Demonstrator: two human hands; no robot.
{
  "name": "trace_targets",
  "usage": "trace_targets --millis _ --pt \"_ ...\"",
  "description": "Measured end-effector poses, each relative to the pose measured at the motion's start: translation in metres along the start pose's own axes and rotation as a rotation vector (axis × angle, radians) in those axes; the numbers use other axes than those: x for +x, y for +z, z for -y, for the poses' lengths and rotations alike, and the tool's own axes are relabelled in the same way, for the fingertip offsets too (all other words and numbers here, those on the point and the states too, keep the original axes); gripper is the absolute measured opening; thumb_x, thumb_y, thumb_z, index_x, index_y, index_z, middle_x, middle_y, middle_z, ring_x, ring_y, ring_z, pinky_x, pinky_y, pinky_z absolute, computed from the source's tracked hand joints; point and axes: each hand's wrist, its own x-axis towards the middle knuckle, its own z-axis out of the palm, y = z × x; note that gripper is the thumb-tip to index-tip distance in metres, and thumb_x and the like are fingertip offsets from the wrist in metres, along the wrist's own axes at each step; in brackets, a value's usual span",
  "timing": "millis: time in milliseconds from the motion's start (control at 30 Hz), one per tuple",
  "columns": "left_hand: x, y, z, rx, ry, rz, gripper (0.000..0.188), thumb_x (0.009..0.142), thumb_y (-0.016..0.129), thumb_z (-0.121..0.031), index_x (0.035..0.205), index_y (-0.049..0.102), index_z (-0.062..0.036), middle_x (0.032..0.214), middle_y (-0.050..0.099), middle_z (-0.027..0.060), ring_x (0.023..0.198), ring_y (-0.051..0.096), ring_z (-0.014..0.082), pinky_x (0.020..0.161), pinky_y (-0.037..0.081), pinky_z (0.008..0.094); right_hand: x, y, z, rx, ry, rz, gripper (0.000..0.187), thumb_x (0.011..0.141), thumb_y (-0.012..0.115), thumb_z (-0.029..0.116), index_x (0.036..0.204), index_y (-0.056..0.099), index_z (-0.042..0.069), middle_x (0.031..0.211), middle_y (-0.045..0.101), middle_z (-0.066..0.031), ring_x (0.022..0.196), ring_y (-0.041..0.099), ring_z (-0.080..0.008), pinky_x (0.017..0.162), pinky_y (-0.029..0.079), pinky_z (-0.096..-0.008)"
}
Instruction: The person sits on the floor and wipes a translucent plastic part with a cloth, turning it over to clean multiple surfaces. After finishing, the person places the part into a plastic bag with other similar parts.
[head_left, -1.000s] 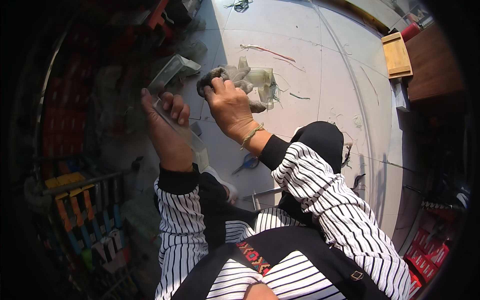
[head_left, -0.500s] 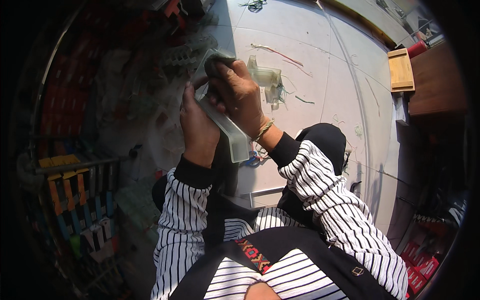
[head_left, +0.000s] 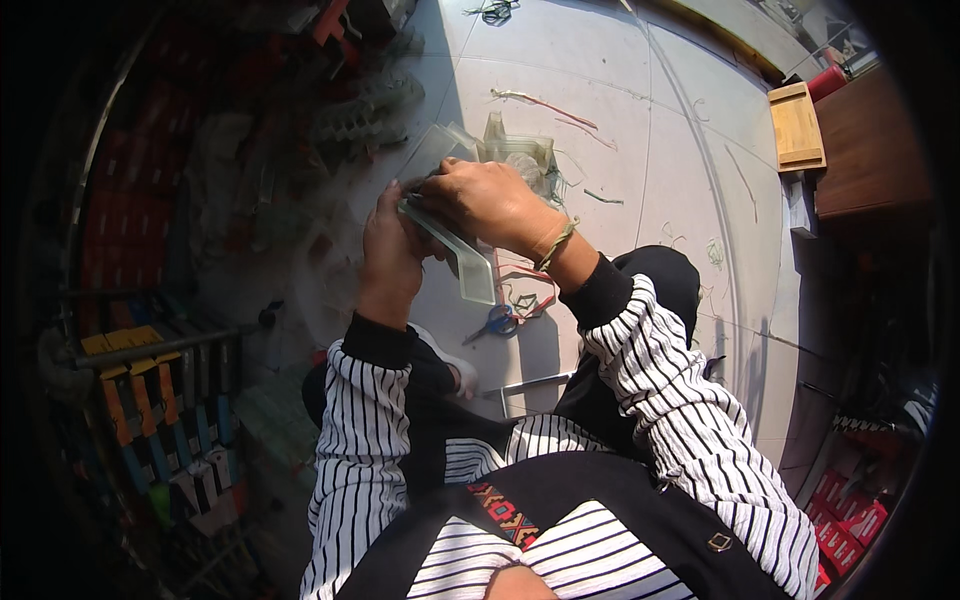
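Observation:
In front of my knees I hold a translucent pale-green plastic container (head_left: pixel 466 262), long and angular, tilted in the air. My left hand (head_left: pixel 388 250) is wrapped round its left side, with the thumb up. Across its middle lies my right hand (head_left: pixel 495 203), fingers bent and closed over a dark grey-green cloth (head_left: pixel 420 188) pressed against the plastic. Most of that cloth is hidden by the fingers. Just beyond my right hand, similar translucent plastic pieces (head_left: pixel 528 148) rest on the floor.
Blue-handled scissors (head_left: pixel 502 321) lie on the tiled floor (head_left: pixel 620 235) beside red cord (head_left: pixel 540 300). Green and red string scraps are scattered farther off. A wooden board (head_left: pixel 797 127) stands far right. Shelves with hanging packages (head_left: pixel 150 400) line the left; red boxes (head_left: pixel 845 525) sit lower right.
My right hand has slid down and toward me over the container, turning flatter, and the cloth is now mostly covered. The container has shifted slightly, showing the scissors more fully.

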Motion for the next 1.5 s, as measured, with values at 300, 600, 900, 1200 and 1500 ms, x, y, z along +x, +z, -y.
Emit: trace_targets --millis 300,600,900,1200,1500 --pt "0.004 -0.007 -0.016 0.352 0.399 0.027 0.024 0.087 0.066 -0.012 0.107 0.058 0.0006 0.091 0.065 0.0078 0.08 0.061 0.0122 0.074 0.049 0.0254 -0.017 -0.055 -0.014 -0.154 0.313 -0.284 0.021 0.092 0.055 0.023 0.095 0.064 0.004 0.089 0.06 -0.0125 0.081 0.062 -0.0307 0.068 0.05 -0.0363" --pt "-0.011 0.012 0.003 0.711 0.61 0.104 0.042 0.074 0.073 -0.001 0.113 0.058 -0.0007 0.101 0.063 0.0076 0.094 0.059 0.0136 0.083 0.046 0.0253 -0.013 -0.014 0.02 0.226 -0.074 -0.418 0.014 0.082 0.065 0.014 0.095 0.062 0.009 0.095 0.055 -0.0076 0.082 0.061 -0.0285 0.069 0.049 -0.036" --pt "-0.027 0.006 -0.027 0.315 0.599 0.226 0.049 0.082 0.071 -0.005 0.127 0.052 -0.0007 0.117 0.059 0.0115 0.107 0.056 0.0179 0.097 0.042 0.0281 -0.02 -0.043 -0.015 1.042 0.393 -0.434 0.038 0.093 0.058 0.034 0.107 0.059 -0.002 0.096 0.061 -0.0063 0.085 0.056 -0.01 0.073 0.049 -0.0214" --pt "-0.028 0.004 -0.02 0.665 0.883 0.073 0.045 0.083 0.072 -0.013 0.123 0.054 -0.0032 0.111 0.06 0.01 0.103 0.057 0.0163 0.094 0.043 0.0265 -0.03 -0.046 0.006 0.893 0.396 -0.138 0.038 0.088 0.065 0.037 0.094 0.065 -0.001 0.077 0.061 -0.0031 0.071 0.056 -0.0087 0.064 0.047 -0.0208" --pt "-0.013 -0.045 -0.065 0.487 0.766 -0.276 0.04 0.087 0.066 -0.034 0.109 0.054 -0.0025 0.097 0.066 0.0073 0.085 0.06 0.0117 0.076 0.044 0.0241 -0.066 -0.117 0.038 0.65 0.185 -0.219 0.026 0.089 0.066 0.026 0.088 0.064 0.0 0.073 0.058 0.0008 0.068 0.052 -0.0044 0.058 0.042 -0.0186"
